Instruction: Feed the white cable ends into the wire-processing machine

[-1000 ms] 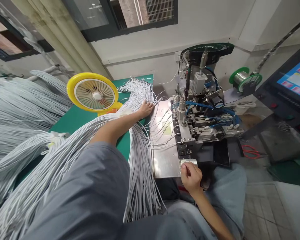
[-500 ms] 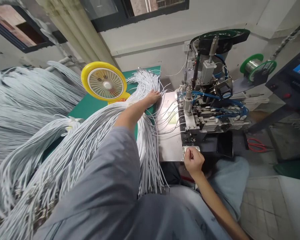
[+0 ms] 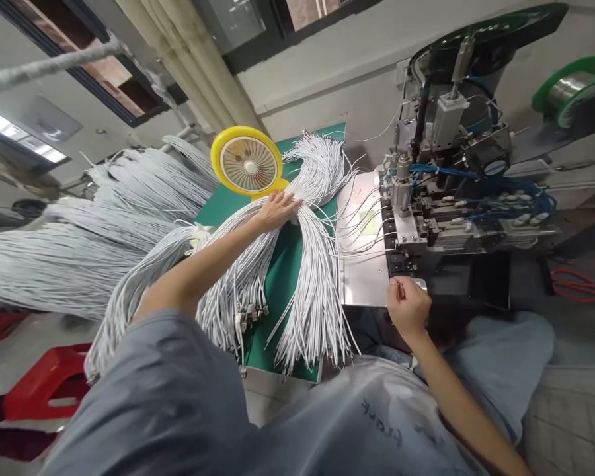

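My left hand [image 3: 276,209] lies on a bundle of white cables [image 3: 248,264] on the green mat [image 3: 282,281], fingers stretched flat, just below the yellow fan [image 3: 248,162]. A second fan-shaped bundle of white cables [image 3: 317,264] lies to its right, with loose ends reaching onto the steel plate [image 3: 361,277]. My right hand [image 3: 407,308] is curled in a pinch at the plate's front right corner, beside the machine [image 3: 441,198]; what it holds is too small to make out.
Large heaps of white cable [image 3: 79,244] hang at the left. A red stool [image 3: 44,387] stands low on the left. Red scissors [image 3: 572,284] lie right of the machine. A green wire spool [image 3: 572,86] sits at top right.
The view has swung left and down. My left hand drew back from the cable ends near the plate to the bundle under the fan. My right hand stays at the plate's corner.
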Demonstrator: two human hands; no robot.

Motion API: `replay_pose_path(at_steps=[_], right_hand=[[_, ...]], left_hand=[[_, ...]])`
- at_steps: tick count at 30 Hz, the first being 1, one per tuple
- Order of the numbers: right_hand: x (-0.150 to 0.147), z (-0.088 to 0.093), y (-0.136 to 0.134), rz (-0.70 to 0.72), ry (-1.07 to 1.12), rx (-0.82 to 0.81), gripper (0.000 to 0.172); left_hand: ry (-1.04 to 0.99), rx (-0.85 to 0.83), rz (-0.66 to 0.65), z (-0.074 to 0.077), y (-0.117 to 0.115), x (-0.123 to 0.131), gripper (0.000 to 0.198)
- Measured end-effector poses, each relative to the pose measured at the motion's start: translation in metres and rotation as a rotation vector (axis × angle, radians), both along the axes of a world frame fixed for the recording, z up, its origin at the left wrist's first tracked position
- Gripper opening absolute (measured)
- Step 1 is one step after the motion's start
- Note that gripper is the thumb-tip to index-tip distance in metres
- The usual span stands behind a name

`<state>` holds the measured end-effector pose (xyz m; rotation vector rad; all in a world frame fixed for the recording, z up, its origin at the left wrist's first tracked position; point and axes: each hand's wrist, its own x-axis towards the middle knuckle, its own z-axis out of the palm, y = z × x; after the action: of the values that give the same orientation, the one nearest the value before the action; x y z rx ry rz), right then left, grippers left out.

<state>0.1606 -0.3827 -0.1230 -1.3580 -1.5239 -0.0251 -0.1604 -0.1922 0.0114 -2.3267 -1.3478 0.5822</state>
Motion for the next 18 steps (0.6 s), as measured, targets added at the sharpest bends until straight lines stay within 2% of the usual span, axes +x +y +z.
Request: replay_pose_path(at_steps=[4, 9, 14, 18], right_hand=[[0.001, -0.001, 0.001, 0.020, 0.012, -0.033, 0.019], [-0.005, 0.003, -0.001, 0.037, 0.047, -0.112, 0.022], [-0.037, 0.013, 0.019, 0.291, 0.057, -0.456, 0.024], [-0.070, 0.015, 0.037, 0.480, 0.278, -0.716, 0.044]], left_hand=[[-0.015, 0.085, 0.037, -0.018, 0.013, 0.001, 0.049], [-0.072, 0.071, 0.040, -0.019, 0.021, 0.000, 0.047], [-0.198, 0.042, 0.073, -0.019, 0.026, 0.010, 0.048], [-0.295, 0.015, 0.003, -0.008, 0.008, 0.022, 0.048]])
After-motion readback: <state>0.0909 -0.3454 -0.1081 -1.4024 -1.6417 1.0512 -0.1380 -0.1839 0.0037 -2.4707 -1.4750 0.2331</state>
